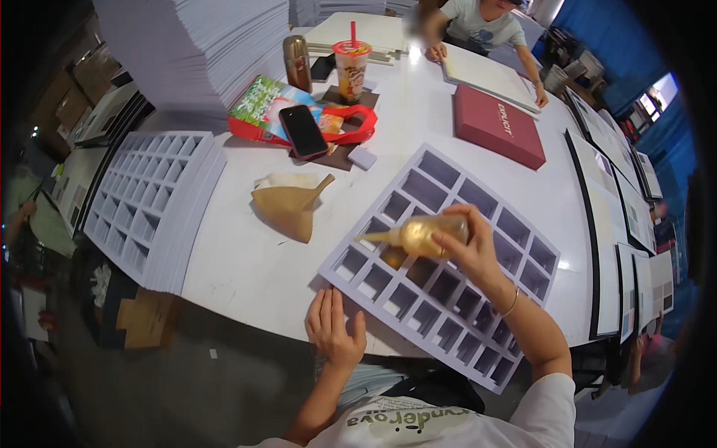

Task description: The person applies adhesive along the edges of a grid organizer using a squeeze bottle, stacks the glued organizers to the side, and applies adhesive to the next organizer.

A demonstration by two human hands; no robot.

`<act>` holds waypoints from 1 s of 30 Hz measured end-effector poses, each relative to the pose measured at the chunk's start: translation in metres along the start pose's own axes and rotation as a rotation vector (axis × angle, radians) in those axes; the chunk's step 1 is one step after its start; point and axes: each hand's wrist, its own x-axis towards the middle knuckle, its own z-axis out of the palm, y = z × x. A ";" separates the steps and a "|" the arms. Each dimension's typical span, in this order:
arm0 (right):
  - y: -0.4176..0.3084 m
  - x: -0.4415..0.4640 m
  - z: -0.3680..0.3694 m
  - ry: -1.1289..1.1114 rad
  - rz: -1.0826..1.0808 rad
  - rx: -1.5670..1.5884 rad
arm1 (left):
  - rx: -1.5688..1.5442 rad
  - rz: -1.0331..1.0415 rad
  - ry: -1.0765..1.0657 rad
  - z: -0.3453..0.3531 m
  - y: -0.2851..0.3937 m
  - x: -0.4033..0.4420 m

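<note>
My right hand (474, 250) is wrapped round a clear squeeze bottle (424, 237) of golden liquid. The bottle lies nearly level, its narrow nozzle pointing left above a white compartment tray (515, 224). The tray sits slanted at the table's front edge, with compartments of different sizes. My left hand (334, 328) is open by the tray's near left corner, fingers stretched and thumb apart; whether it touches the tray I cannot tell. Left of the tray lies a tan curved piece (287, 207) with a narrow end, its kind unclear.
A stack of similar trays (160, 201) stands left, before a tall stack of white sheets (202, 52). Behind are a phone (303, 131), a colourful bag (261, 108), a drink cup (351, 75) and a flask (297, 63). A dark red box (499, 127) lies near a co-worker (485, 30).
</note>
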 end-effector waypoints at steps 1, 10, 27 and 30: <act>-0.004 -0.009 0.008 -0.042 -0.022 -0.057 | 0.006 -0.002 0.005 -0.001 -0.001 -0.001; 0.004 -0.006 -0.060 0.266 0.186 0.278 | -0.032 -0.015 0.030 0.003 0.003 -0.003; 0.027 -0.016 -0.125 0.286 0.042 -0.034 | -0.008 0.011 0.021 0.004 0.006 -0.003; 0.019 -0.047 -0.097 0.138 0.031 -0.060 | -0.002 0.009 0.039 0.006 0.004 -0.004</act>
